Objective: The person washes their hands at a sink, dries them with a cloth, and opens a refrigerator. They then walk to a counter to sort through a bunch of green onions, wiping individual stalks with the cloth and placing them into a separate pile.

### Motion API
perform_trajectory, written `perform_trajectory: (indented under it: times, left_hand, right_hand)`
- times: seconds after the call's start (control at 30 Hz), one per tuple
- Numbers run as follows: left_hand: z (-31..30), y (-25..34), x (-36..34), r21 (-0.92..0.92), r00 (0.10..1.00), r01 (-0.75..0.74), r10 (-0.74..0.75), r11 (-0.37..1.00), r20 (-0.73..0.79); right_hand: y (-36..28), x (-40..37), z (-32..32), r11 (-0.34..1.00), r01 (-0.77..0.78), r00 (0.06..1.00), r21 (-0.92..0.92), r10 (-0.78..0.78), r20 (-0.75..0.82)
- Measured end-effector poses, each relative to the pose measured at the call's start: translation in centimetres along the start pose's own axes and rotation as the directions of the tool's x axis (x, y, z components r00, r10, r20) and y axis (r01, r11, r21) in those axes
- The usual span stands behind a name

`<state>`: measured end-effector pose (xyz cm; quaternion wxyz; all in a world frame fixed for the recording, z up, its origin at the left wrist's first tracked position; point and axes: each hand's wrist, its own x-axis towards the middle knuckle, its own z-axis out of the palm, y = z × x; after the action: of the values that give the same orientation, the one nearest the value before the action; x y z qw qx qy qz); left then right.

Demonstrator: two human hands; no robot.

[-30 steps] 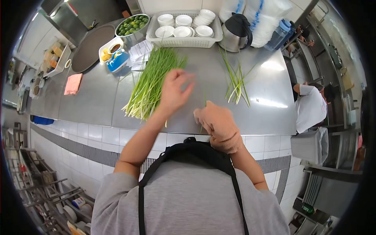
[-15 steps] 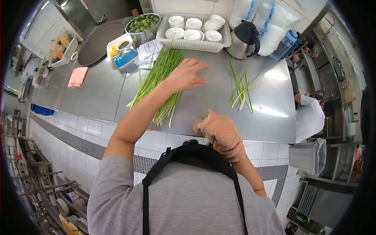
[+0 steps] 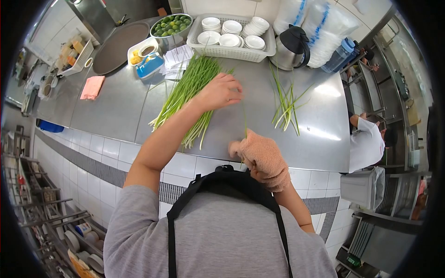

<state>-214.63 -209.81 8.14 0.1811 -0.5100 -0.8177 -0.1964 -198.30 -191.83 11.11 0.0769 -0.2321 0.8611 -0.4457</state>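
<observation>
A large bunch of chives (image 3: pixel 185 104) lies on the steel counter, beneath and beside my left forearm. My left hand (image 3: pixel 220 91) hovers just right of the bunch, its fingers curled together around the top of a single thin chive stalk (image 3: pixel 245 118). Lower down, that stalk runs into a pinkish-orange towel (image 3: pixel 265 157) draped over my right hand (image 3: pixel 254 167). The towel hides most of the fingers, which are closed with the stalk between them. A smaller group of chives (image 3: pixel 287 109) rests apart on the right.
Along the back stand a bowl of limes (image 3: pixel 172 42), a white basket (image 3: pixel 232 53) of small dishes, a kettle (image 3: pixel 289 48) and a water bottle (image 3: pixel 337 55). A folded cloth (image 3: pixel 92 87) and paper slips (image 3: pixel 177 58) lie leftward. Another person (image 3: pixel 367 143) is at right.
The fingers of my left hand have drawn in from a spread pose, and the hand has shifted slightly left and down. My right hand stays nearly in place.
</observation>
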Motion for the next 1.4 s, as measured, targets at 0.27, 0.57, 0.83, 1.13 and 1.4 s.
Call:
perform_trajectory:
  times: [0.27,0.57,0.83,1.13,1.4]
  left_hand:
    - [0.7,-0.8,-0.1,-0.283,0.967,0.205,-0.239,0.937,-0.092]
    - [-7.1,-2.5,-6.9,0.063,0.624,0.777,-0.752,0.627,-0.214]
    - [-7.2,-4.1,-18.3,0.490,0.512,0.805,-0.811,0.336,-0.285]
    - [-4.4,8.7,-6.3,-0.419,0.592,0.766,-0.790,0.489,0.161]
    - [0.7,12.5,-3.5,-0.681,0.636,0.662,-0.716,0.314,0.288]
  right_hand:
    - [-1.2,0.5,-1.6,0.942,0.021,0.988,-0.335,0.032,0.152]
    - [-0.4,-0.2,-0.8,0.988,-0.044,0.994,0.150,0.059,-0.095]
    - [1.7,0.9,1.2,0.831,0.189,0.958,0.523,-0.038,-0.286]
    - [-1.3,2.0,0.3,0.998,-0.062,0.959,-0.030,0.052,-0.278]
    - [-1.4,1.4,0.6,0.967,-0.098,0.957,-0.237,0.026,-0.289]
